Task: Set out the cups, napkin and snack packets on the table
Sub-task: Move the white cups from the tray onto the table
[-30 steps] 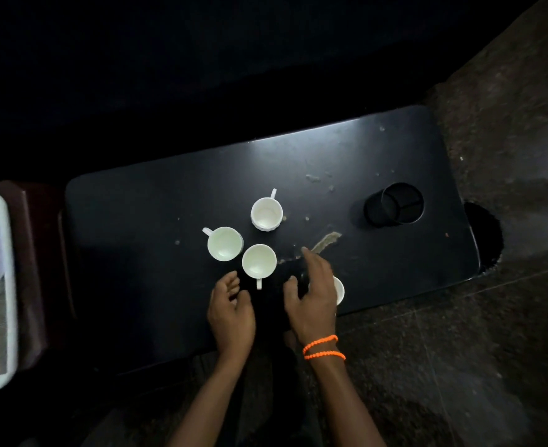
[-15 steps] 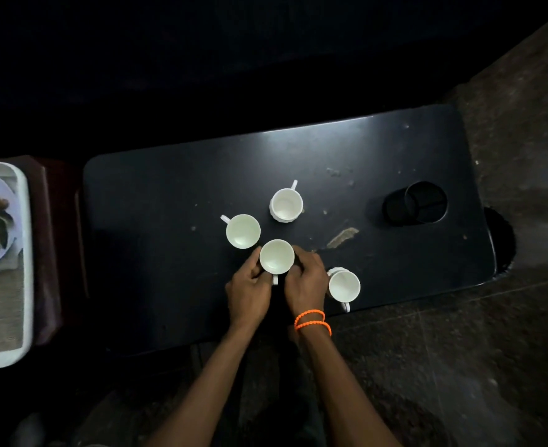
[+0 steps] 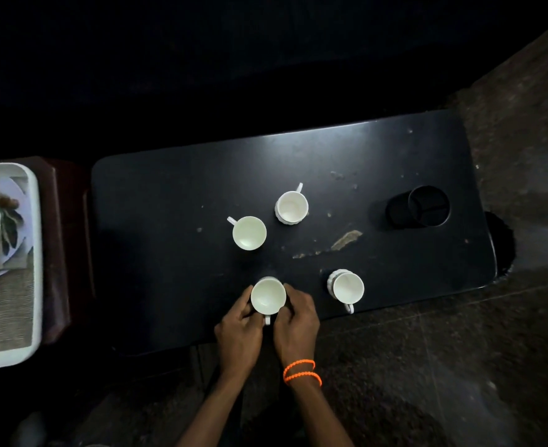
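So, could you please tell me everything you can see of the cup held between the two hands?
The held cup is small, white and glossy, looking like ceramic or plastic. It stands upright and empty near the front edge of the black table, its handle pointing toward the person. The left hand and right hand cup its sides. It stands apart from the other three cups.

The single head view looked steeply down, from close above, on the dark table (image 3: 176,201) at frame centre, with a white tray (image 3: 35,253) at the left edge.
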### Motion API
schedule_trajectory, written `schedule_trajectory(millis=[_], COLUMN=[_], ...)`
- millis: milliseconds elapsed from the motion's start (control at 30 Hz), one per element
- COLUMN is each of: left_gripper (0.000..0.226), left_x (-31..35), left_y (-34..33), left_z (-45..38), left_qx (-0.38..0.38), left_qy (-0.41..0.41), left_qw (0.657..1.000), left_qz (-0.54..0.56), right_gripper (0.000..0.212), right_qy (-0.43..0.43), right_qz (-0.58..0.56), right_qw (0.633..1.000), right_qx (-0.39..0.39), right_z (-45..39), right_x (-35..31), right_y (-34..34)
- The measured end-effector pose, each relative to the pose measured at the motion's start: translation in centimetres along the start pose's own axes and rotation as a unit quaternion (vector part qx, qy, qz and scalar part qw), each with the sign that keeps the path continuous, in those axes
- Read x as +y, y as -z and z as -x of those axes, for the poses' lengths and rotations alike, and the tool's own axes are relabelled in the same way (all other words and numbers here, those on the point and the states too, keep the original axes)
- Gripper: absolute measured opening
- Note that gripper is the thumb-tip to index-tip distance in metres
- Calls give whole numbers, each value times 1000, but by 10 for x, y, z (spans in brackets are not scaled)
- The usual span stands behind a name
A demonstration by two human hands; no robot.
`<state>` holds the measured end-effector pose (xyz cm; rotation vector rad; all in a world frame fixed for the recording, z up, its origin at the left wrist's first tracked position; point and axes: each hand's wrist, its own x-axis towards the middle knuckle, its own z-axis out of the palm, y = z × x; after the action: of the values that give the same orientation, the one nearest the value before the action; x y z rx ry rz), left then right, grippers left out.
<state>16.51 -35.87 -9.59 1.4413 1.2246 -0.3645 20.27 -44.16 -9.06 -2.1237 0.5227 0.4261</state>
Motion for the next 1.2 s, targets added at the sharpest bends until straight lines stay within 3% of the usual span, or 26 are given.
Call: schedule_trajectory(millis=[367, 600, 767, 900, 1200], left_gripper=[55, 44, 56, 42, 46], left_x=[-1, 45, 89, 107, 128], left_y=[7, 23, 28, 26, 22], left_z=[6, -39, -75, -88, -93], left_qx=[-16, 70, 24, -31, -52], left_qy=[-12, -55, -57, -40, -69], left_qw=[999, 996, 998, 998, 991], left_qz=[-25, -2, 1, -42, -98], right_gripper=[46, 44, 55, 52, 52], right_qy=[-11, 34, 62, 41, 40], right_qz=[26, -5, -11, -10, -18], right_qw=[999, 999, 996, 993, 997], right_qx=[-19, 24, -57, -106, -70], right_z=[3, -30, -70, -90, -82], right_x=[4, -27, -60, -75, -66], right_y=[0, -9, -32, -43, -35])
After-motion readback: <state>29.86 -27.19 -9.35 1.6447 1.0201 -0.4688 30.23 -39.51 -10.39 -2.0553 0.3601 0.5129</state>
